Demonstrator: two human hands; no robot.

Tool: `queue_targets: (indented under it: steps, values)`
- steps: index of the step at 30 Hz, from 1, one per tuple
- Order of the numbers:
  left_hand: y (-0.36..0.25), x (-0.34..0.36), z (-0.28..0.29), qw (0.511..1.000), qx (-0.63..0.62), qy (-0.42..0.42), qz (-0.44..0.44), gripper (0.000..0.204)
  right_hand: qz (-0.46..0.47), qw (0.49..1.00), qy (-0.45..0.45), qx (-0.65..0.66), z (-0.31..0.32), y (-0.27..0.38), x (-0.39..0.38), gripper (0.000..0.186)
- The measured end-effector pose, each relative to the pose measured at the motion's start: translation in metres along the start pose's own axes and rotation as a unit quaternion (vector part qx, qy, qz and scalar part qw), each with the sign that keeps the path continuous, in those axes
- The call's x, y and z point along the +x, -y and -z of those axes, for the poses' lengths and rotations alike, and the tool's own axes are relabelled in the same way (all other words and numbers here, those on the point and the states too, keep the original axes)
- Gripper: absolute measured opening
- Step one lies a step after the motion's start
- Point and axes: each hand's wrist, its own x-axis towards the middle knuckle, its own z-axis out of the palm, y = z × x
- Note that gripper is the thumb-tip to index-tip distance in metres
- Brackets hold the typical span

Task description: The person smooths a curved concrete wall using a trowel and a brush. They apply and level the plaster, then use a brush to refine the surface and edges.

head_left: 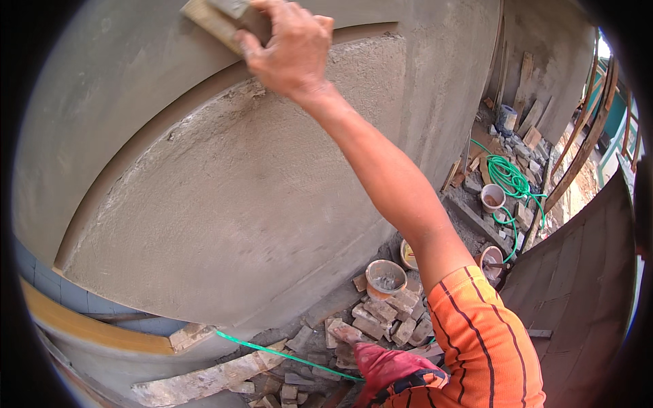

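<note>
My right hand [292, 54] reaches up the grey plastered wall [224, 183], back of the hand toward me. Its fingers and thumb are closed round a wooden plastering float [214, 24], whose flat board lies at or close to the wall surface. The float is partly cut off by the top of the picture. Just below it runs the curved edge [153, 129] of a recessed panel with rougher plaster inside. My left hand does not show. Red-pink cloth [388, 367] hangs by my body at the bottom.
Broken bricks [381, 313] and a bucket of grey mortar [386, 279] lie at the wall's foot. A green hose [507, 173] coils at the right beside another bucket [492, 198]. A plank [211, 381] and a yellow-brown ledge [95, 319] are at lower left.
</note>
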Motion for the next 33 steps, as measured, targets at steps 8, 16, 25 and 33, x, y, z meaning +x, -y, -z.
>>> queue_targets:
  steps: [8,16,25,33]
  values:
    - [-0.004,-0.003,0.004,1.000,0.003,-0.002,0.001,0.077,-0.115,0.988,-0.060,-0.083,0.040,-0.086,0.000,0.040]
    - [-0.011,0.002,-0.003,1.000,-0.007,0.001,0.008,0.075,-0.235,0.968,-0.040,-0.075,0.026,-0.078,0.008,0.041]
    - [0.020,0.005,0.025,1.000,0.000,-0.024,0.007,0.074,0.018,0.992,0.067,-0.103,0.007,-0.032,-0.019,0.040]
    - [0.076,-0.006,0.055,0.997,-0.017,-0.038,0.058,0.073,-0.275,0.957,-0.029,-0.091,0.025,-0.058,0.014,0.045]
